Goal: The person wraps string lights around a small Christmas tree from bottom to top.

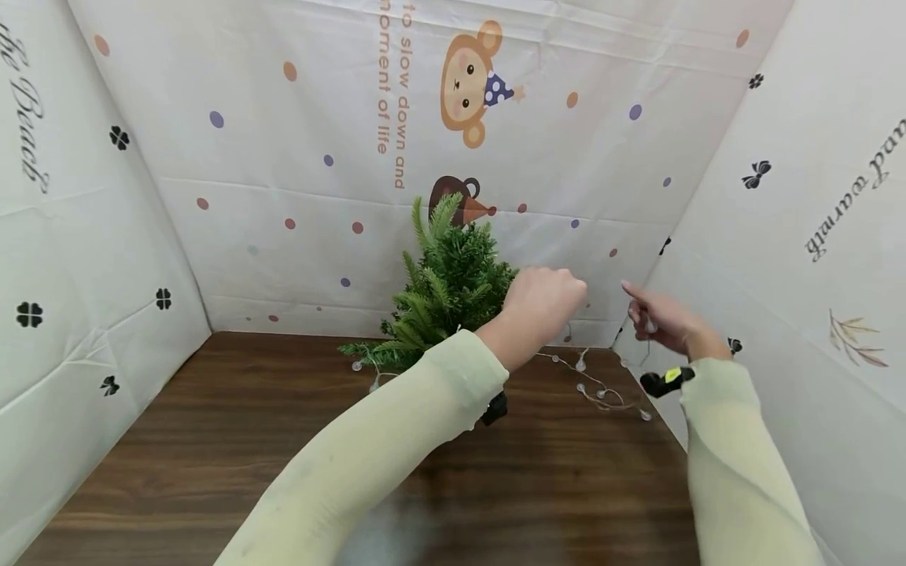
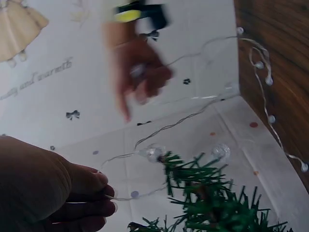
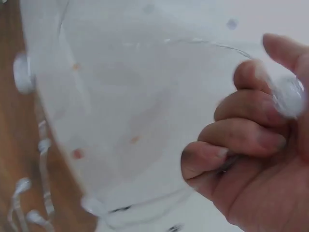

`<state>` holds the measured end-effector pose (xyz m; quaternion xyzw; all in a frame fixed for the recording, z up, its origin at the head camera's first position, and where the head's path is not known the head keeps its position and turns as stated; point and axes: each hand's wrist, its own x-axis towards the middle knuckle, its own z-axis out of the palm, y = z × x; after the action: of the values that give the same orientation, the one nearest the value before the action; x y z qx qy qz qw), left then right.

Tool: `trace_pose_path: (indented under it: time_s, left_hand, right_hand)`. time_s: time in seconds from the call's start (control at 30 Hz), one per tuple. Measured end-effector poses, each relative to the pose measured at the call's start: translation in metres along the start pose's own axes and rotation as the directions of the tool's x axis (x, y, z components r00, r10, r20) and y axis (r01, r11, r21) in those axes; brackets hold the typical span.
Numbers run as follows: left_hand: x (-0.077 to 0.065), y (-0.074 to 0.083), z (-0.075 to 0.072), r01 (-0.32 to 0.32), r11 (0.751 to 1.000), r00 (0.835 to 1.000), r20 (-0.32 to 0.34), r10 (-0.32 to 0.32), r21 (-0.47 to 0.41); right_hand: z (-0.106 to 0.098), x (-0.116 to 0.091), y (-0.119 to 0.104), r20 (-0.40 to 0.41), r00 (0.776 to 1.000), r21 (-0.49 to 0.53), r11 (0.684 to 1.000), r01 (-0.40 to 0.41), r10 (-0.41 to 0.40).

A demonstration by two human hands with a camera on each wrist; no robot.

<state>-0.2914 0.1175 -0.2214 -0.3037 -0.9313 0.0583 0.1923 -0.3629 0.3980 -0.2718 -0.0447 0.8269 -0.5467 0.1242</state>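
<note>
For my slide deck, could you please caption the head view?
Both hands stretch a light string beside a small green tree.

right hand point(image 3: 251, 145) motion-blurred, cut off at right edge. Left forearm hides base of tree point(image 1: 446, 291). Wire's point(image 1: 602, 389) far end indiscernible.

Light string point(image 1: 598, 389): thin wire with small clear bulbs, loose tangle on the wooden tabletop right of the tree, one run lifted and stretched in the air. Small artificial fir tree point(image 1: 446, 291): green, upright at the back; one bulb sits against its top needles.
</note>
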Motion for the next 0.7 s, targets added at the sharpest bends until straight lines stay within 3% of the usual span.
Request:
trace_pose_path:
  time_s: [0.1, 0.27, 0.53, 0.7]
  left_hand:
    - [0.001, 0.001, 0.005, -0.008, 0.999, 1.000, -0.011, 0.009, 0.053]
    - [-0.001, 0.003, 0.014, -0.003, 0.995, 1.000, 0.002, 0.003, 0.098]
    - [-0.004, 0.008, 0.027, -0.016, 0.989, 0.999, 0.048, 0.010, 0.146]
    - [-0.006, 0.009, 0.029, -0.032, 0.990, 0.999, 0.040, 0.026, 0.138]
  right_hand:
    - [-0.002, 0.000, -0.030, 0.015, 0.999, -0.005, 0.999, 0.052, -0.052]
    - [0.000, 0.003, -0.062, 0.029, 0.988, 0.072, 0.987, 0.146, -0.149]
    - [0.019, 0.010, -0.096, -0.126, 0.971, 0.028, 0.977, 0.210, -0.205]
    - [0.027, 0.015, -0.110, -0.152, 0.959, -0.030, 0.971, 0.236, -0.238]
